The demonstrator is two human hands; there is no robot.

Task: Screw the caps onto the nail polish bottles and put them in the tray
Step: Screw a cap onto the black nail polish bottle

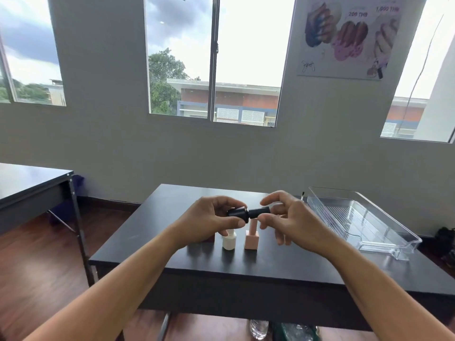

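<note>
Black tabletop [197, 262] is seen nearest, with a white bottle [229, 242] and a pink bottle [251, 238] stood upright side by side. Above them, a black bottle [236, 214] is held sideways, pinched by the left hand [209, 217]; its black cap [259, 211] is gripped by the right hand's [293, 217] fingertips. Farther right, a clear tray [384, 242] is set.

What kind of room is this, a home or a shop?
Probably a nail salon or a training room for one: a wall poster shows painted nails with prices, small nail polish bottles stand on a plain black table, and bare office-like windows line the wall.
</note>
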